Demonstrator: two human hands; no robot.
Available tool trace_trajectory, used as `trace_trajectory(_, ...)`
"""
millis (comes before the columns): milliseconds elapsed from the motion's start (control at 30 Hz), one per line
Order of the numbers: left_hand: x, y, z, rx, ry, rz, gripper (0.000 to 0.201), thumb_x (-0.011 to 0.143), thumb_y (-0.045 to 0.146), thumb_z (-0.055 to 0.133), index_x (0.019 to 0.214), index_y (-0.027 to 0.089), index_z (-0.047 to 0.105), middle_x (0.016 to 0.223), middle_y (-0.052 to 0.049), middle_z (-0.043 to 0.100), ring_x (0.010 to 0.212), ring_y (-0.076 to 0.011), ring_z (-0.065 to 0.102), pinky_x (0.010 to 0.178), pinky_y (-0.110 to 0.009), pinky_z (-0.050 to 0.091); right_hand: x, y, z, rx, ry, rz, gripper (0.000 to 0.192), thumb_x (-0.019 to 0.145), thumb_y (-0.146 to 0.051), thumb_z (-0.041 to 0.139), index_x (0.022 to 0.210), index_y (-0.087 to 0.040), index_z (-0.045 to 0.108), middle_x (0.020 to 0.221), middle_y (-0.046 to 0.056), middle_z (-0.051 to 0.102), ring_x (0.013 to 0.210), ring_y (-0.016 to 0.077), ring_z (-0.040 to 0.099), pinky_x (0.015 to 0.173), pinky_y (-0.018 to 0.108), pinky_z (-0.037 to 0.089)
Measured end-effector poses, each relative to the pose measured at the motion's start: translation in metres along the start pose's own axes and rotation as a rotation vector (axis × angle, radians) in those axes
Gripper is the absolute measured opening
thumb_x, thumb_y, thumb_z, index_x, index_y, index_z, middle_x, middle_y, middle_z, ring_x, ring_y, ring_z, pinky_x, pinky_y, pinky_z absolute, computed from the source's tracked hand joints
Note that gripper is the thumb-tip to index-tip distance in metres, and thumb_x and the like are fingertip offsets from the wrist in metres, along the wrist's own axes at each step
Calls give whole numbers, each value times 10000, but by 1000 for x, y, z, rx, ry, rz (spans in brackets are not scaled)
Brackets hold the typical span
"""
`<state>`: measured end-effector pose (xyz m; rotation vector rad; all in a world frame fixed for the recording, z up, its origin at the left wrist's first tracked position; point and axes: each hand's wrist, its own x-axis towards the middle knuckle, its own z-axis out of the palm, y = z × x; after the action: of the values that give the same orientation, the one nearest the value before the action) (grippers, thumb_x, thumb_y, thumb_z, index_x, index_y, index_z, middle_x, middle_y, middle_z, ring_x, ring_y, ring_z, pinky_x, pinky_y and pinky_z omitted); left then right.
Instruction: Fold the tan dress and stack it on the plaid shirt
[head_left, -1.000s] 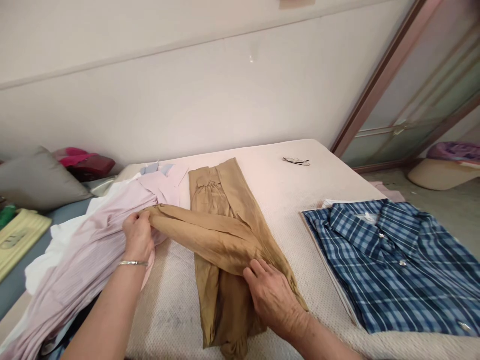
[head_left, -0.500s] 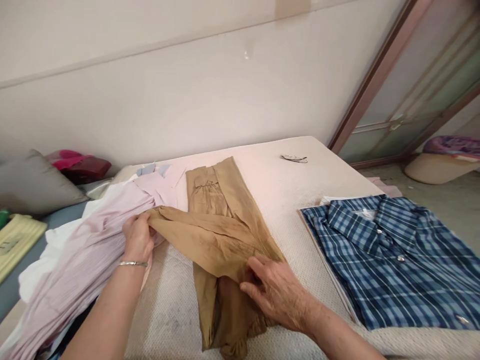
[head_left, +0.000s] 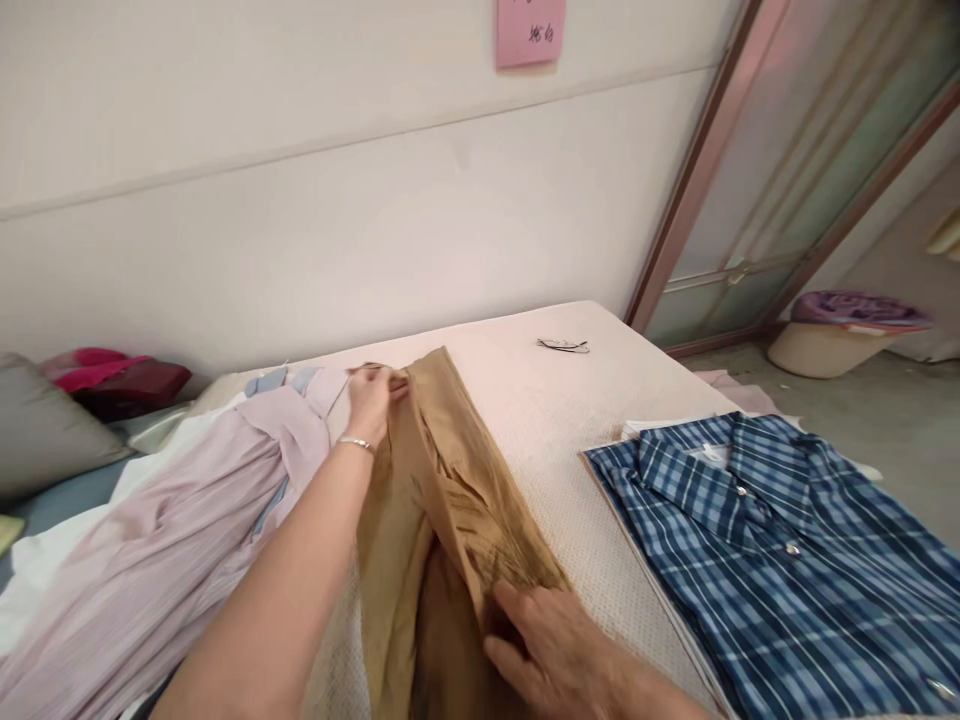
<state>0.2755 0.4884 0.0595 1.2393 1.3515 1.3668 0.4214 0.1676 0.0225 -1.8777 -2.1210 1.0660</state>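
A brown garment (head_left: pixel 469 470) lies lengthwise on the pale textured bed cover, partly folded over itself; its exact kind is unclear. My left hand (head_left: pixel 373 400), with a bracelet at the wrist, pinches its far left end near the wall side. Lower down, my right hand (head_left: pixel 544 635) grips a fold along the near part, thumb and forefinger curled at the cloth's edge. To the left spreads a heap of pale pink clothing (head_left: pixel 180 490). A blue plaid shirt (head_left: pixel 757 540), folded with its collar up, rests at the right.
Eyeglasses (head_left: pixel 562 346) lie on the bed cover (head_left: pixel 517 365) near its far edge. At far left are a grey pillow (head_left: pixel 45 430) and a dark red item (head_left: pixel 139 388). A lined bin (head_left: pixel 832 345) stands on the floor beyond the bed, beside a sliding door (head_left: pixel 720 220).
My left hand has carried the garment's end away from me toward the wall, unfolding that flap from across the middle. My right hand stays near the lower part. The view has shifted.
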Motion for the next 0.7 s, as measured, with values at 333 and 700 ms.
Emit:
trace_trajectory(333, -8, -69, -12, 807, -87, -3, 214, 816, 292, 710, 963, 198, 586, 1139, -213, 700, 1225, -390, 623, 1044, -530, 451, 19, 28, 39, 90, 258, 177, 345, 959, -340, 565, 1231, -141, 640, 1085, 168, 752, 1036, 321, 703, 882, 408, 515)
trace_trajectory(700, -5, -75, -1, 1065, -131, 100, 259, 939, 302, 581, 1162, 175, 550, 1248, -210, 680, 1211, -339, 645, 956, -439, 484, 23, 37, 43, 72, 317, 260, 239, 1022, -315, 444, 945, -198, 638, 889, 107, 754, 858, 262, 731, 762, 367, 526)
